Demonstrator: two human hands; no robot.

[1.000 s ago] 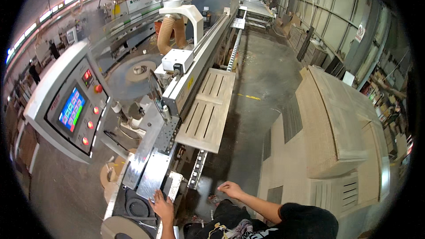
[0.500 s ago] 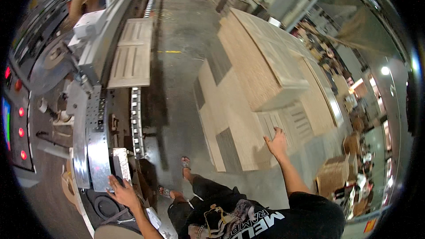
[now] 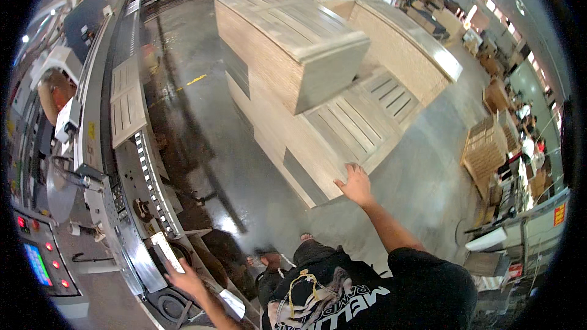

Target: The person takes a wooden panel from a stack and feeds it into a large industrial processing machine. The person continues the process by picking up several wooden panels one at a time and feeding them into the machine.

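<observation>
My right hand (image 3: pixel 356 184) is open, fingers apart, at the near corner of a low stack of pale wooden panels; whether it touches the top slatted panel (image 3: pixel 324 133) is hard to tell. At the lower left, my left hand (image 3: pixel 187 278) is open beside a bright metal guide (image 3: pixel 139 255) on a long machine. Close to its fingers sits a narrow white block (image 3: pixel 165 250). Neither hand holds anything that I can see. Farther along the machine, two slatted panels (image 3: pixel 127 95) lie on its roller track (image 3: pixel 151 168).
A taller panel stack (image 3: pixel 260 55) rises behind the low one. A control panel (image 3: pixel 46 260) with red lit buttons and a screen stands far left. Grey floor (image 3: pixel 217 146) runs between machine and stacks. Cartons (image 3: pixel 483 146) and other people are at the right.
The view has swung right, toward the stacks. My right hand is now nearer the low stack's front corner. My left hand stays by the machine's metal guide.
</observation>
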